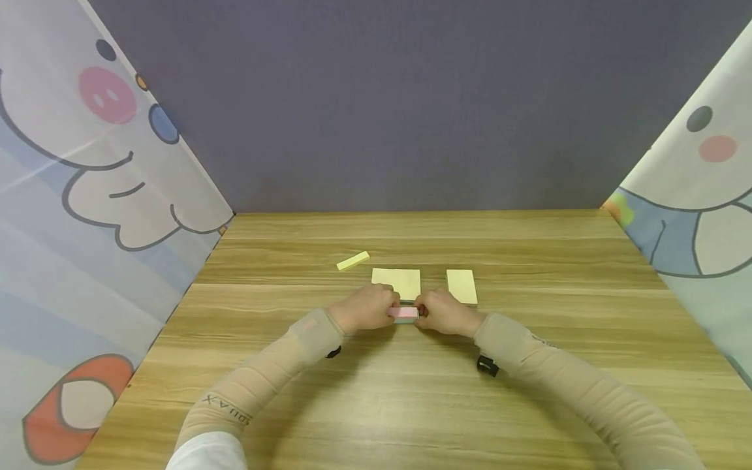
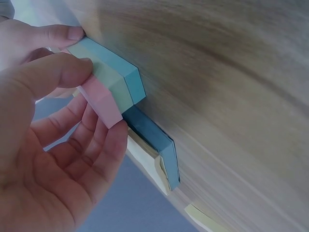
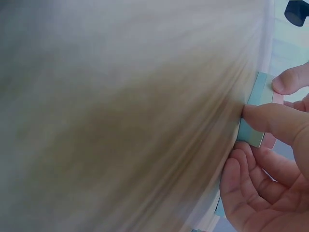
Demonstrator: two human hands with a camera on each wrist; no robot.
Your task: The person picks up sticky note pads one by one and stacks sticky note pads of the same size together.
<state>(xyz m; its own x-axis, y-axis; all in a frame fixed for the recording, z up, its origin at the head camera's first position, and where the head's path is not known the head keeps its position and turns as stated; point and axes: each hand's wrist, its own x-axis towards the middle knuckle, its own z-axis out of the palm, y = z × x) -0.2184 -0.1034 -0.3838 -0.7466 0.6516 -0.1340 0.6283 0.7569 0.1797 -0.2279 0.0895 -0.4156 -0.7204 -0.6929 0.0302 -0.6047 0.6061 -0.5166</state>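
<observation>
In front of me, my left hand pinches a small pink sticky-note pad between thumb and fingers. The pink pad lies on top of a pale green pad, which sits on a light blue pad, all about the same narrow size. From the other end, my right hand grips this little stack, its thumb against the blue pad's side near the table. Directly behind the stack lies a wider pile with a pale yellow pad on top and a teal layer below.
Right of the wide pile is another yellow-topped pad, close behind my right hand. A thin yellow strip-shaped pad lies slanted at the back left. The wooden table ends at a grey panel, with cartoon-printed cloths at both sides.
</observation>
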